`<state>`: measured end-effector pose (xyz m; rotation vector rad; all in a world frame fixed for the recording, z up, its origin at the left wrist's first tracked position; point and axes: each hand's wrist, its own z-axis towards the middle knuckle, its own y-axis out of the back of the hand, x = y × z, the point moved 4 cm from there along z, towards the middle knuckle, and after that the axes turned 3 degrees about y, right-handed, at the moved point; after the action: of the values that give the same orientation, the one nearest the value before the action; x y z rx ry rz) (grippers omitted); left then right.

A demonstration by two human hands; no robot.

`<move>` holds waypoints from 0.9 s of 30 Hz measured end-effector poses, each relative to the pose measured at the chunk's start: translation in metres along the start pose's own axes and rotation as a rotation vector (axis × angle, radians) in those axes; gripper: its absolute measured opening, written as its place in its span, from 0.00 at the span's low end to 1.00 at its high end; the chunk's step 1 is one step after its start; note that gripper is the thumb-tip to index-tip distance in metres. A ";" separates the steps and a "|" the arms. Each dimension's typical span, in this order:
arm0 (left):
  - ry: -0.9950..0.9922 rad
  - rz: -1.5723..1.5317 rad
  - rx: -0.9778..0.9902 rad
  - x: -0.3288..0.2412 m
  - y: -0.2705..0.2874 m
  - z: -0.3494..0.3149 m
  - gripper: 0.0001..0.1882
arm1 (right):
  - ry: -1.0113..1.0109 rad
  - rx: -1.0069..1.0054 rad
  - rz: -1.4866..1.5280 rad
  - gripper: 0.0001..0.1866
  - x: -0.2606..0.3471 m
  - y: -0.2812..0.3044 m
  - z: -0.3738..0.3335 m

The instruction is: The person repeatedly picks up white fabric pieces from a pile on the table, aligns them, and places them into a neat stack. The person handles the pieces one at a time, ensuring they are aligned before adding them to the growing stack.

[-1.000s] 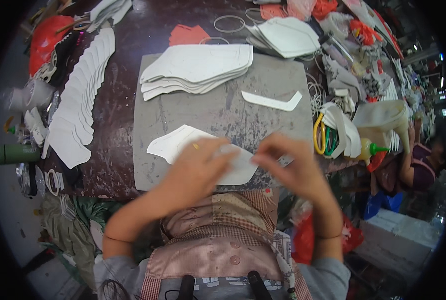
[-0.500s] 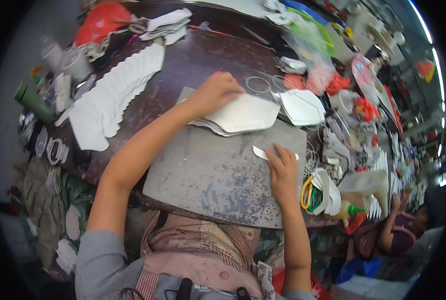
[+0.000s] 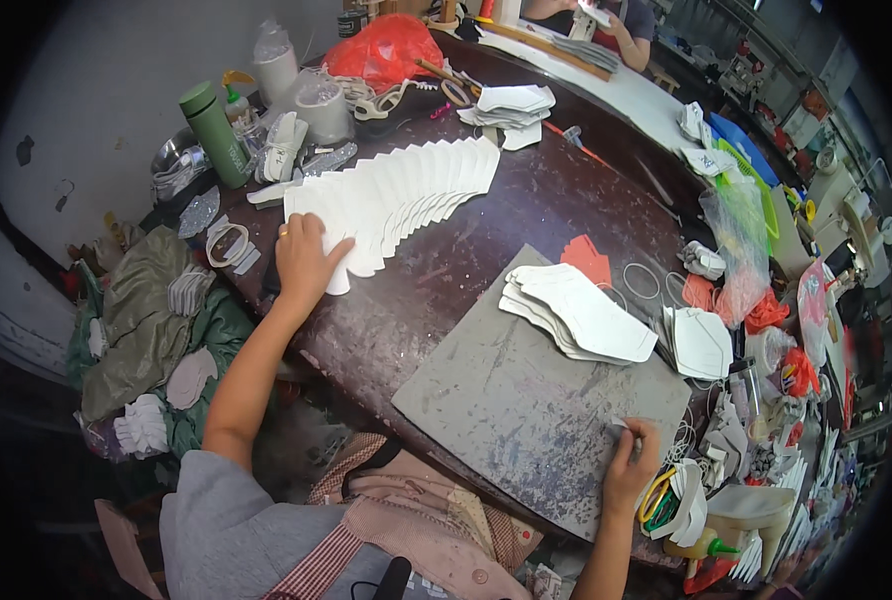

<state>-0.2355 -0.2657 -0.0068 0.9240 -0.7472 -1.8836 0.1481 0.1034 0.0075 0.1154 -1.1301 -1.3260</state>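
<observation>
White pieces in an overlapping fanned row (image 3: 406, 195) run from left of centre toward the upper middle of the frame, and the left hand (image 3: 308, 262) rests over their near end, thumb apart from the fingers; whether it grips an edge, I cannot tell. At lower right, the right hand (image 3: 631, 460) has bent fingers pinching a small pale piece (image 3: 620, 425), mostly hidden, above a worn grey board (image 3: 516, 440). On the board's far part lies a stack of white panels (image 3: 596, 318), with a second stack (image 3: 701, 342) just beside it and a red cut piece (image 3: 586, 258) behind.

Right of that hand, a yellow handle loop (image 3: 654, 493), white strips (image 3: 688, 508), a cream plastic container (image 3: 756, 508) and a squeeze bottle (image 3: 694, 546) with yellowish contents and a green nozzle crowd the bench (image 3: 446, 275). The container's inside is hard to make out.

At upper left stand a closed green flask (image 3: 216, 138), its contents hidden, and a white tub (image 3: 322, 108) in clear plastic; a metal bowl (image 3: 173, 158) is partly covered by a pale bundle (image 3: 179, 178). Beyond sits a bulging red plastic bag (image 3: 386, 50), with scissors (image 3: 456, 92) nearby. At upper right, a clear plastic bag (image 3: 736, 235) partly blocks a lime-green basket (image 3: 761, 190).
</observation>
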 end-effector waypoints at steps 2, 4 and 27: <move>0.000 0.009 0.040 0.007 -0.005 0.002 0.21 | 0.036 -0.006 -0.029 0.04 0.004 0.000 0.000; -0.013 -0.019 0.054 0.010 -0.002 0.002 0.20 | 0.017 0.009 -0.010 0.04 0.008 0.001 -0.006; -1.295 -0.619 0.516 -0.160 0.062 -0.143 0.15 | -0.564 0.170 0.588 0.08 0.045 0.035 -0.039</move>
<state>-0.0360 -0.1674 0.0127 0.0405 -1.9239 -2.8723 0.1919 0.0588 0.0364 -0.4651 -1.5957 -0.7421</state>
